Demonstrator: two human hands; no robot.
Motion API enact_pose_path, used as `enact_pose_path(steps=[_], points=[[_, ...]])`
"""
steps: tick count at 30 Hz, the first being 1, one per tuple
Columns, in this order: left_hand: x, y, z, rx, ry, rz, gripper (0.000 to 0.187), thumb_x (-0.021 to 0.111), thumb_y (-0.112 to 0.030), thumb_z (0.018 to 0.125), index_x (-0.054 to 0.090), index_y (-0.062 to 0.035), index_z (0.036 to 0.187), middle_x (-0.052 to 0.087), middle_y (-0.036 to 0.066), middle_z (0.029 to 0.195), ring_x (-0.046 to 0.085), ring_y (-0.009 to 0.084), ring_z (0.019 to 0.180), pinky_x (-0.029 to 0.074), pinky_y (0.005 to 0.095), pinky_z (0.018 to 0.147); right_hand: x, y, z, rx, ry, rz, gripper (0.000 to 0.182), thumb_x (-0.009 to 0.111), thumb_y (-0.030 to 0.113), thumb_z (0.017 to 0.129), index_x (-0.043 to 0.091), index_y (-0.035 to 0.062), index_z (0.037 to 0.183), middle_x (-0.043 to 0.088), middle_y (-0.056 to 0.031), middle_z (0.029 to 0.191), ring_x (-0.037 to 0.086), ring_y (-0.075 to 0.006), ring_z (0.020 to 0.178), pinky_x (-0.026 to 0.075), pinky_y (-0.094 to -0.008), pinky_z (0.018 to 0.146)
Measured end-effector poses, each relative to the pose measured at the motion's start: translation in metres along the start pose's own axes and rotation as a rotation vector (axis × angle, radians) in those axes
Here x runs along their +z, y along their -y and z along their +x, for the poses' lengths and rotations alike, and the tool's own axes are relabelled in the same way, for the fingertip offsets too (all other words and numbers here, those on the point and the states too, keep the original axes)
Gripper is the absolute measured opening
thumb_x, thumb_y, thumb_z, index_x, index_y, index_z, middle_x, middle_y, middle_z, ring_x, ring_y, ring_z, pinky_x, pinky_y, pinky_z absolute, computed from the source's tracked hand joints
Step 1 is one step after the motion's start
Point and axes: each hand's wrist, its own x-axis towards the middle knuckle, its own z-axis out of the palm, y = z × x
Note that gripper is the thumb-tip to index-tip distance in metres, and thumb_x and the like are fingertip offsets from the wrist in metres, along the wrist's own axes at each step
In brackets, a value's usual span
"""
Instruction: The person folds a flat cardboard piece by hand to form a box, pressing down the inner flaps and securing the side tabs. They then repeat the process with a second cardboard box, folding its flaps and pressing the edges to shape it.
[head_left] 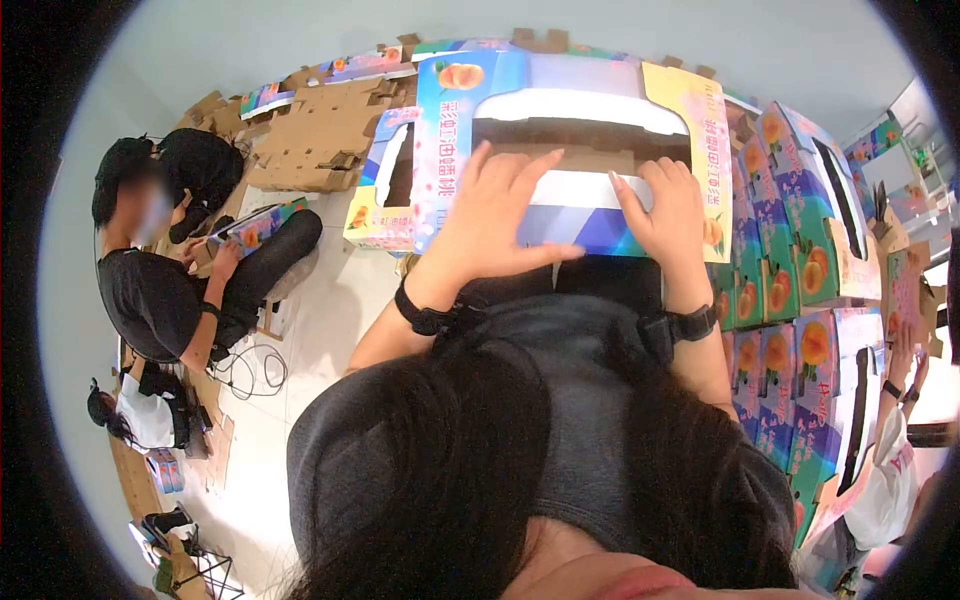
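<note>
A printed fruit carton [437, 130] lies in front of my body, with peach pictures, blue and yellow side panels and a large cut-out in its top face. Brown cardboard shows through the cut-out. My left hand [490, 215] is open, its fingers spread over the left part of the carton and the thumb pointing right along the near edge. On the right part rests my right hand [665, 210], also open, with thumb and fingers apart beside the yellow panel. Neither hand grips anything that I can see.
Another carton [380, 228] stands to the left, near a pile of flat brown cardboard [310, 135]. Stacked cartons [815, 265] rise close on my right. A seated person [160, 300] at left handles a carton; cables [255, 370] lie on the floor. Other people are at the edges.
</note>
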Motion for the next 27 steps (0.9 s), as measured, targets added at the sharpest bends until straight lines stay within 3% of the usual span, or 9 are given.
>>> enact_pose_path(steps=[3, 9, 12, 13, 17, 19, 22, 23, 27], points=[[0.020, -0.010, 0.008, 0.013, -0.055, -0.070, 0.084, 0.068, -0.058, 0.085, 0.048, -0.0037, 0.145, 0.059, 0.018, 0.118, 0.054, 0.0349, 0.115, 0.032, 0.0492, 0.109, -0.005, 0.005, -0.006, 0.017, 0.000, -0.009, 0.032, 0.074, 0.031, 0.084, 0.059, 0.0033, 0.078, 0.056, -0.0123, 0.079, 0.054, -0.0328, 0.078, 0.042, -0.0440, 0.072], [0.037, -0.019, 0.006, -0.005, -0.088, 0.044, 0.071, 0.067, -0.056, 0.086, 0.058, -0.0029, 0.132, 0.058, 0.014, 0.103, 0.055, 0.0320, 0.099, 0.036, 0.0480, 0.097, -0.015, 0.010, -0.024, 0.023, -0.028, -0.031, 0.028, 0.076, 0.029, 0.081, 0.064, 0.0045, 0.084, 0.058, -0.0117, 0.086, 0.055, -0.0317, 0.082, 0.042, -0.0440, 0.074], [0.040, -0.026, -0.007, 0.004, -0.129, 0.052, 0.069, 0.067, -0.057, 0.084, 0.060, -0.0033, 0.127, 0.057, 0.013, 0.102, 0.055, 0.0316, 0.099, 0.036, 0.0476, 0.097, -0.019, 0.016, -0.033, -0.053, -0.149, -0.003, 0.027, 0.078, 0.026, 0.079, 0.069, 0.0050, 0.093, 0.063, -0.0133, 0.101, 0.059, -0.0330, 0.093, 0.045, -0.0437, 0.082], [0.041, -0.029, -0.012, 0.008, -0.155, 0.069, 0.070, 0.068, -0.057, 0.083, 0.060, -0.0044, 0.129, 0.058, 0.012, 0.103, 0.055, 0.0310, 0.100, 0.036, 0.0472, 0.097, -0.023, 0.013, -0.038, -0.073, -0.125, -0.004, 0.033, 0.080, 0.022, 0.076, 0.072, 0.0059, 0.103, 0.063, -0.0145, 0.118, 0.060, -0.0350, 0.107, 0.046, -0.0433, 0.092], [0.042, -0.033, -0.025, 0.009, -0.159, 0.080, 0.074, 0.069, -0.057, 0.082, 0.059, -0.0081, 0.136, 0.059, 0.010, 0.105, 0.056, 0.0278, 0.102, 0.035, 0.0453, 0.096, -0.063, 0.016, -0.020, -0.200, -0.323, -0.060, 0.043, 0.080, 0.019, 0.073, 0.072, 0.0081, 0.114, 0.061, -0.0151, 0.130, 0.056, -0.0354, 0.121, 0.043, -0.0450, 0.103], [0.043, -0.037, -0.031, 0.027, -0.174, 0.068, 0.073, 0.069, -0.056, 0.081, 0.059, -0.0090, 0.137, 0.060, 0.008, 0.106, 0.057, 0.0265, 0.102, 0.036, 0.0442, 0.095, -0.079, 0.014, 0.000, -0.169, -0.458, -0.016, 0.039, 0.074, 0.018, 0.081, 0.070, 0.0076, 0.118, 0.060, -0.0175, 0.133, 0.052, -0.0380, 0.126, 0.034, -0.0488, 0.112], [0.045, -0.039, -0.038, 0.069, -0.215, 0.062, 0.068, 0.071, -0.052, 0.081, 0.063, -0.0110, 0.135, 0.064, 0.005, 0.107, 0.058, 0.0232, 0.099, 0.036, 0.0411, 0.093, -0.093, 0.011, 0.026, -0.138, -0.483, -0.070, 0.033, 0.066, 0.019, 0.090, 0.069, 0.0071, 0.120, 0.061, -0.0179, 0.133, 0.052, -0.0382, 0.127, 0.034, -0.0488, 0.112], [0.046, -0.039, -0.040, 0.085, -0.224, 0.063, 0.067, 0.071, -0.052, 0.081, 0.063, -0.0111, 0.134, 0.064, 0.005, 0.107, 0.059, 0.0227, 0.097, 0.037, 0.0406, 0.093, -0.090, 0.006, 0.032, -0.154, -0.470, -0.070, 0.031, 0.059, 0.020, 0.095, 0.068, 0.0080, 0.122, 0.062, -0.0144, 0.132, 0.052, -0.0349, 0.128, 0.030, -0.0496, 0.115], [0.039, -0.036, -0.041, 0.154, -0.215, 0.027, 0.058, 0.071, -0.046, 0.083, 0.066, -0.0130, 0.130, 0.067, 0.004, 0.121, 0.063, 0.0206, 0.102, 0.039, 0.0389, 0.093, -0.071, 0.003, 0.025, -0.055, -0.464, -0.230, 0.030, 0.062, 0.025, 0.095, 0.068, 0.0116, 0.121, 0.065, -0.0055, 0.122, 0.055, -0.0273, 0.123, 0.024, -0.0480, 0.116]])
